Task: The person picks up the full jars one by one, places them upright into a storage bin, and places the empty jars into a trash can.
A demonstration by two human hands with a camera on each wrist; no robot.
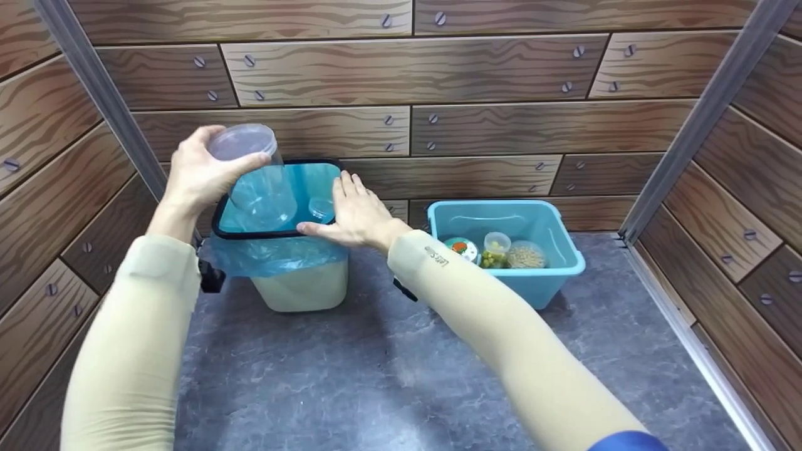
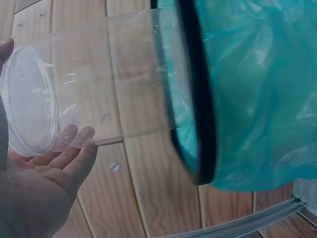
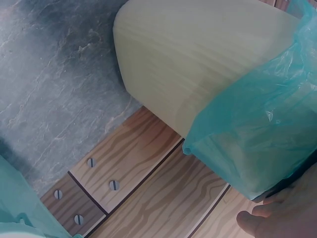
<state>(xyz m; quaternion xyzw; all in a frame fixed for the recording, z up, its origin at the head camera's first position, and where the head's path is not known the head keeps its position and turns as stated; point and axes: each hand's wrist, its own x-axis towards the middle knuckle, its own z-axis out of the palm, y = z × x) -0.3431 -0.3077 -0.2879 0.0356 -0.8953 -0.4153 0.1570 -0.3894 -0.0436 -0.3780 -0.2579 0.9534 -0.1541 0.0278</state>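
Observation:
My left hand (image 1: 195,172) grips a tall clear plastic jar (image 2: 89,84) around its lidded end (image 1: 241,143). The jar is see-through and looks empty; its far end reaches past the black rim (image 2: 200,99) of a trash bin (image 1: 304,288). A blue plastic bag (image 1: 285,257) lines the bin and hangs over its outside. At the right side of the rim, my right hand (image 1: 357,216) lies with straight fingers and holds nothing. Inside the bin, near that hand, shows a clear round plastic piece (image 1: 321,210).
A light blue tub (image 1: 507,207) stands to the right, holding a round white container with an orange picture (image 1: 463,248), a small cup of green bits (image 1: 495,250) and a clear container of pale pieces (image 1: 526,255). Wood-patterned walls (image 1: 407,69) enclose the grey floor (image 1: 376,369).

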